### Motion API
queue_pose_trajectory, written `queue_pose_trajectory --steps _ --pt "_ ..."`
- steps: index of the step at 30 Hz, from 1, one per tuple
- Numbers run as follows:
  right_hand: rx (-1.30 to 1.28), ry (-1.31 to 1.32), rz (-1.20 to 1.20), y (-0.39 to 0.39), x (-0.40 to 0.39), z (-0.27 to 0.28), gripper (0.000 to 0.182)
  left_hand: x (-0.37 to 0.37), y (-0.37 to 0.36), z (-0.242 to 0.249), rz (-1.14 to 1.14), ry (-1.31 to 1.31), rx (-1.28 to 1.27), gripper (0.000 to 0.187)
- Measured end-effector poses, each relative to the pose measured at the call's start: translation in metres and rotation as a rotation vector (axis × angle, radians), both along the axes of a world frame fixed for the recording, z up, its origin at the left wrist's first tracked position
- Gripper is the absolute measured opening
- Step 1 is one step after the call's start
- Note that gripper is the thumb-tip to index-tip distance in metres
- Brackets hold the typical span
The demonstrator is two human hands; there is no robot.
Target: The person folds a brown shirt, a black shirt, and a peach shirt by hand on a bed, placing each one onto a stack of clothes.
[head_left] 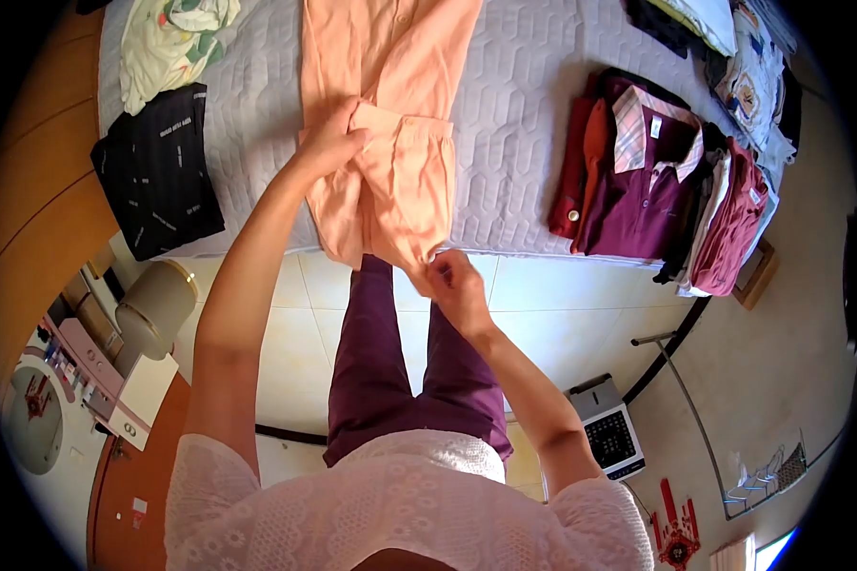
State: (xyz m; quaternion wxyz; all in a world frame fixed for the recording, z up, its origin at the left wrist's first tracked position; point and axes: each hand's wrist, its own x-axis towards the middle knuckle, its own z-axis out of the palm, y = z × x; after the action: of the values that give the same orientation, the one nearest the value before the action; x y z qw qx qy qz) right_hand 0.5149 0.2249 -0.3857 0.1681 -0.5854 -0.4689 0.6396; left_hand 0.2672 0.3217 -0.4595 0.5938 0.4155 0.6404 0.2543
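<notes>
A peach buttoned garment (395,57) lies lengthwise on the bed, its near part hanging over the front edge. Across its middle runs a gathered band with a button. My left hand (335,141) is closed on the cloth at the left end of this band, thumb on top. Past the bed's edge, my right hand (459,285) pinches the garment's lower right corner, pulling it to a point. Between the two hands the fabric hangs in loose folds.
Left on the quilted bed (519,124) lie folded black clothing (162,171) and a pale yellow printed garment (167,48). Folded clothes, including a maroon collared shirt (643,190), are stacked at right. A beige stool (157,305) and a white appliance (607,428) stand on the floor.
</notes>
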Motion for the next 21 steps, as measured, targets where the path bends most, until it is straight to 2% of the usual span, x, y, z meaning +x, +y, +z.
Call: queue_pose_trajectory --steps 1,2,3,4,5,6,8,9,10,12,14,16,18,20,21 --pt "0.081 -0.162 0.255 -0.012 0.008 -0.019 0.017 -0.002 0.000 -0.004 -0.134 0.275 0.079 0.037" --pt "0.160 -0.324 0.510 -0.022 0.015 -0.037 0.020 0.003 0.002 0.004 -0.134 0.278 0.083 0.037" --pt "0.098 -0.321 0.501 -0.018 0.013 -0.033 0.023 0.013 0.000 0.016 -0.116 0.337 0.081 0.038" --pt "0.173 -0.321 0.298 -0.003 0.011 -0.036 0.021 0.015 0.004 0.023 -0.093 0.407 0.087 0.040" --pt "0.206 -0.323 0.259 0.010 0.009 -0.036 0.020 0.014 0.000 0.010 -0.148 0.699 0.342 0.038" --pt "0.231 -0.331 0.217 0.019 0.009 -0.033 0.020 0.017 -0.001 0.013 -0.147 0.699 0.343 0.038" --pt "0.330 -0.332 0.068 0.093 -0.001 -0.024 0.022 0.024 0.006 0.023 0.031 0.706 0.197 0.036" --pt "0.413 -0.334 0.066 0.125 -0.009 -0.022 0.021 0.027 0.003 0.019 0.085 0.813 0.346 0.035" --pt "0.473 -0.343 0.049 0.147 -0.015 -0.021 0.021 0.030 -0.003 0.019 0.085 0.812 0.345 0.035" --pt "0.846 -0.302 0.074 0.217 -0.037 -0.036 0.020 0.030 0.000 0.017 0.142 0.710 0.283 0.034" --pt "1.012 -0.328 0.148 0.242 -0.048 -0.042 0.019 0.032 0.002 0.020 0.185 0.639 0.236 0.034" --pt "1.185 -0.326 0.289 0.282 -0.071 -0.042 0.018 0.032 0.002 0.020 0.116 0.829 0.379 0.034" --pt "1.314 -0.333 0.438 0.325 -0.102 -0.052 0.018 0.037 0.001 0.027 0.178 0.832 0.339 0.035" --pt "1.338 -0.330 0.453 0.336 -0.104 -0.069 0.019 0.045 -0.005 0.040 0.229 0.837 0.462 0.039" --pt "1.438 -0.460 0.535 0.346 -0.106 -0.092 0.017 0.050 -0.019 0.039 0.148 0.836 0.479 0.039"
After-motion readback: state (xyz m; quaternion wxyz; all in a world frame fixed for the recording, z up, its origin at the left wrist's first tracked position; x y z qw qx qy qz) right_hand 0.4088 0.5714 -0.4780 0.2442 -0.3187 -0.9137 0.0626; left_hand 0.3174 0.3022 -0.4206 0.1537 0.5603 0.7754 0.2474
